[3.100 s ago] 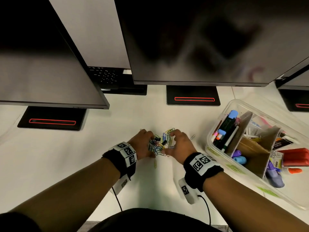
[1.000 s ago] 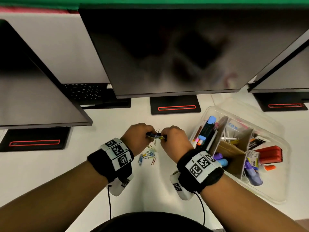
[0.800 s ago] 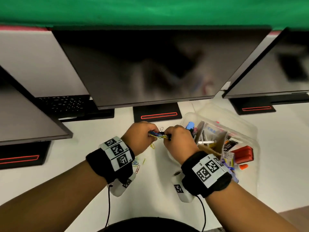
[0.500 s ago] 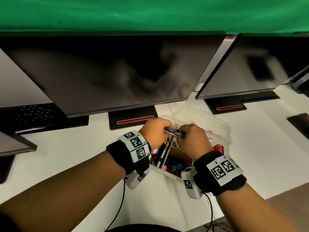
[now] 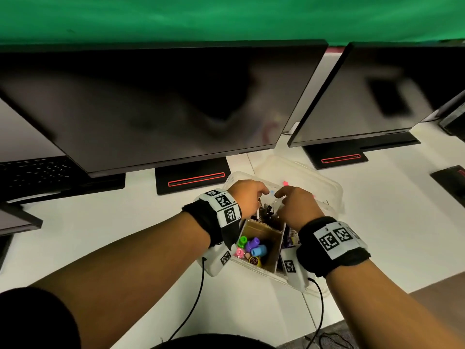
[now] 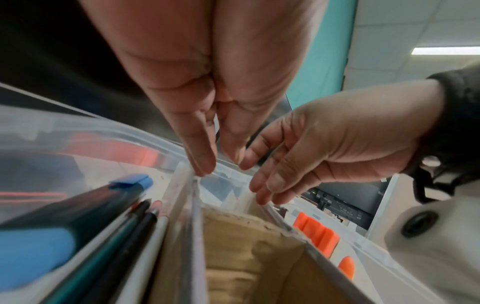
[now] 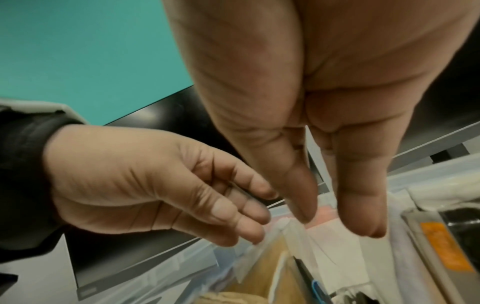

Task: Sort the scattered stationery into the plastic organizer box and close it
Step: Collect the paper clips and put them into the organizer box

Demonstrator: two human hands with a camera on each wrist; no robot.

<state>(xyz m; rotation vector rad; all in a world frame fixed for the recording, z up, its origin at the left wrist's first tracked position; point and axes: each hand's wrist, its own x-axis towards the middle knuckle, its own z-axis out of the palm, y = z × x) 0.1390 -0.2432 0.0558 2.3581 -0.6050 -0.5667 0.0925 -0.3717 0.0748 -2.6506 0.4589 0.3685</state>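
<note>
The clear plastic organizer box (image 5: 255, 267) sits on the white desk, split by cardboard dividers (image 5: 261, 230). My left hand (image 5: 247, 200) and right hand (image 5: 294, 205) hover side by side over its middle compartment, fingers straight and pointing down, holding nothing. Under them lies a dark, blurred heap of clips (image 5: 268, 213). In the left wrist view my left hand (image 6: 215, 162) ends just above a divider, close to my right hand (image 6: 298, 164). In the right wrist view a blue paper clip (image 7: 315, 288) lies in the box below my right hand (image 7: 337, 218).
The box's clear lid (image 5: 302, 172) lies right behind it. Coloured marker caps (image 5: 251, 248) fill the near compartment; pens and a blue highlighter (image 6: 78, 226) lie in the left one, orange items (image 6: 317, 234) on the right. Monitors (image 5: 151, 102) overhang the desk's back.
Both hands carried the bundle of coloured clips from the desk rightward to over the box. Their fingers have now spread and the bundle is no longer between them.
</note>
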